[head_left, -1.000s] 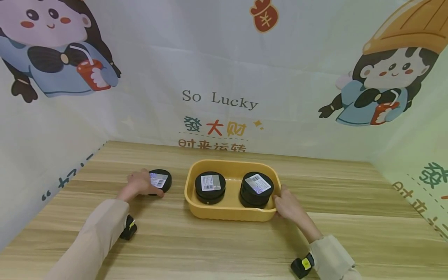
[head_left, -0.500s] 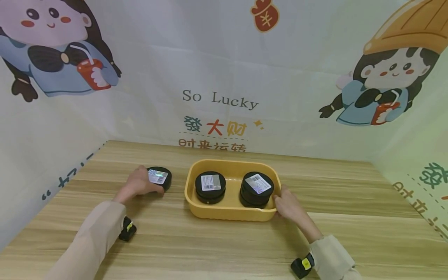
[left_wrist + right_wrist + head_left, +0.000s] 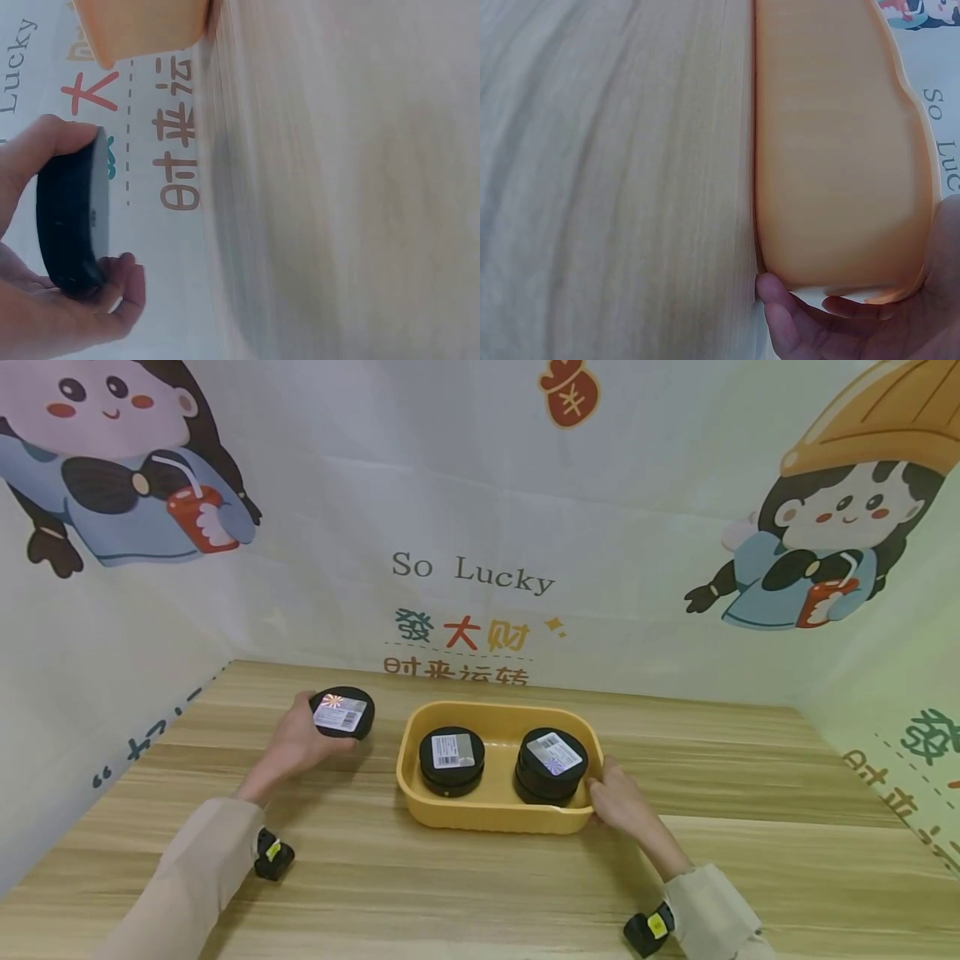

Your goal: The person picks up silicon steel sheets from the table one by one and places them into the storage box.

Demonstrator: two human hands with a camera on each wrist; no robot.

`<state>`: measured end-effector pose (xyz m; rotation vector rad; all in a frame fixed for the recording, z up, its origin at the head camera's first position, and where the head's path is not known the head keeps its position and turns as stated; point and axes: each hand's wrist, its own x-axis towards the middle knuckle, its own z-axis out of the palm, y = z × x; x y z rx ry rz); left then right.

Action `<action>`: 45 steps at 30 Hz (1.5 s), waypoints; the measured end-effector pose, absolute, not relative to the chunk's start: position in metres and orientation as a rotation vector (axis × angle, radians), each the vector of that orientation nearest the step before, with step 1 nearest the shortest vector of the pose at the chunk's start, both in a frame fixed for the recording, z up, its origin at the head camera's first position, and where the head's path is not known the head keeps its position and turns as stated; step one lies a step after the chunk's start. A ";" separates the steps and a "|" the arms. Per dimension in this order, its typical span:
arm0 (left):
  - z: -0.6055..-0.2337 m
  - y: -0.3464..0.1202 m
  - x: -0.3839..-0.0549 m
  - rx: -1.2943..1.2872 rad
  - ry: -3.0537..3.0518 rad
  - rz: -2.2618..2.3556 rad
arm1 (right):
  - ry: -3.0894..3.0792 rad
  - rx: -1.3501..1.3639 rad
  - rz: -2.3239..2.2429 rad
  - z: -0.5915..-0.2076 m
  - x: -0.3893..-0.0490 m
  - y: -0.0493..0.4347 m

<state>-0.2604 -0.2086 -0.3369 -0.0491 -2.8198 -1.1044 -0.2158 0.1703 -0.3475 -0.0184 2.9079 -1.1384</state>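
Observation:
My left hand (image 3: 296,739) grips a flat black round container (image 3: 343,713) by its edge, up off the table and left of the yellow basket. Its top carries a white label with a shiny patch. In the left wrist view, the thumb and fingers hold opposite sides of this black container (image 3: 66,217). My right hand (image 3: 621,795) holds the right end of the yellow basket (image 3: 495,820), which stands on the table. Fingers curl at the basket's end (image 3: 840,165) in the right wrist view. Inside, one black container (image 3: 452,752) sits left, and a seemingly stacked pair (image 3: 551,764) sits right.
The wood-grain table (image 3: 450,893) runs back to a printed cloth (image 3: 330,568) that hangs behind and at both sides. Between the containers in the basket, a strip of bare floor (image 3: 497,768) shows. A small black device is strapped at each wrist.
My left hand has lifted the black container off the table, raising it up and slightly away. The right hand, the basket and the containers in it look unmoved.

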 end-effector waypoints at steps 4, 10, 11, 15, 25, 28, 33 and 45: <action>-0.334 -0.206 -0.258 -0.040 -2.767 -1.146 | 2.912 -0.017 -1.125 -0.348 -0.216 0.171; -0.331 -0.202 -0.256 -0.048 -2.676 -1.173 | 2.915 -0.021 -1.111 -0.347 -0.216 0.171; -0.331 -0.201 -0.255 -0.049 -2.664 -1.174 | 2.917 -0.022 -1.108 -0.347 -0.216 0.171; -0.329 -0.196 -0.253 -0.043 -2.624 -1.172 | 2.923 -0.023 -1.098 -0.347 -0.216 0.171; -0.330 -0.184 -0.249 -0.154 -2.567 -1.221 | 2.922 -0.027 -1.095 -0.347 -0.216 0.171; -0.331 -0.180 -0.249 -0.196 -2.567 -1.228 | 2.920 -0.029 -1.102 -0.347 -0.216 0.171; -0.332 -0.171 -0.250 -0.278 -2.544 -1.245 | 2.907 -0.032 -1.132 -0.348 -0.216 0.171; -0.333 -0.151 -0.250 -0.360 -2.567 -1.300 | 2.900 -0.031 -1.148 -0.348 -0.217 0.171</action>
